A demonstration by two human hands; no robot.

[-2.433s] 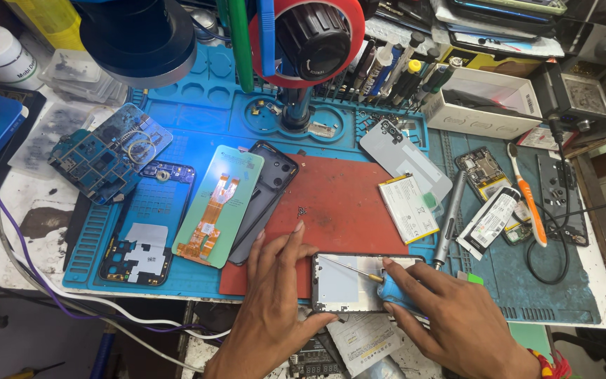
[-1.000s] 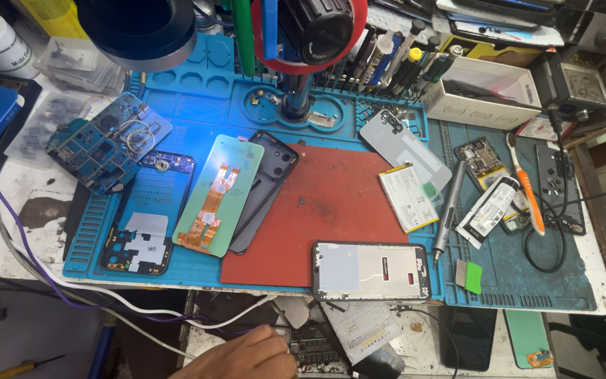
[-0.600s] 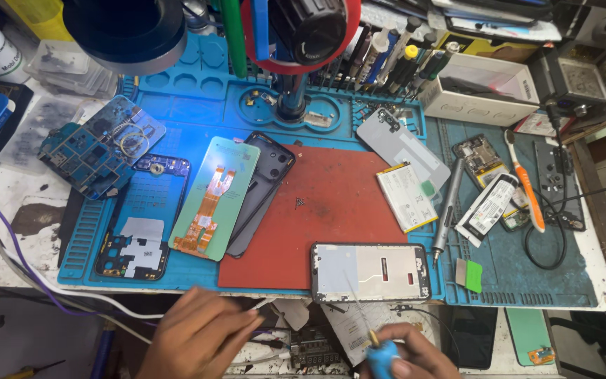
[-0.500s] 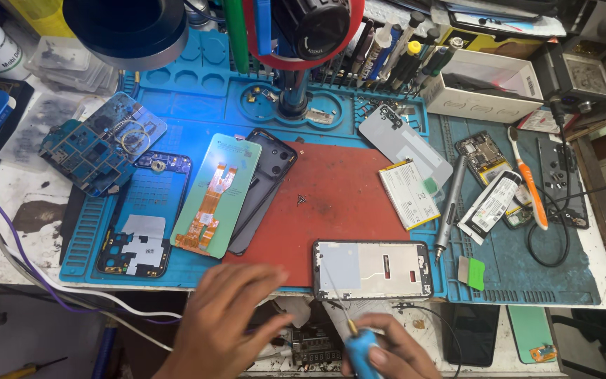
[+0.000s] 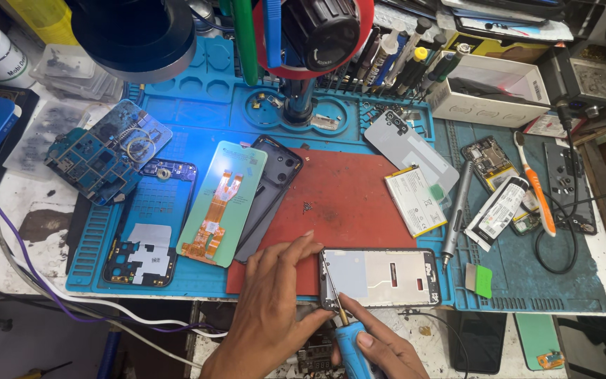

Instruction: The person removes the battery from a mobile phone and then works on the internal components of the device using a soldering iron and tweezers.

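Worktop (image 5: 8,242): white, stained, left of the hand
Mat (image 5: 527,281): blue, covering it
Light: bluish glow above the hand

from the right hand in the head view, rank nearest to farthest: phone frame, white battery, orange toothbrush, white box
From the right hand, which holds a blue screwdriver:
1. Phone frame, just above the hand.
2. White battery, farther up, mid-mat.
3. Orange toothbrush, up on the right.
4. White box, at the back right.

green phone screen panel (image 5: 222,203) left of red mat, white open box (image 5: 489,91) upper right
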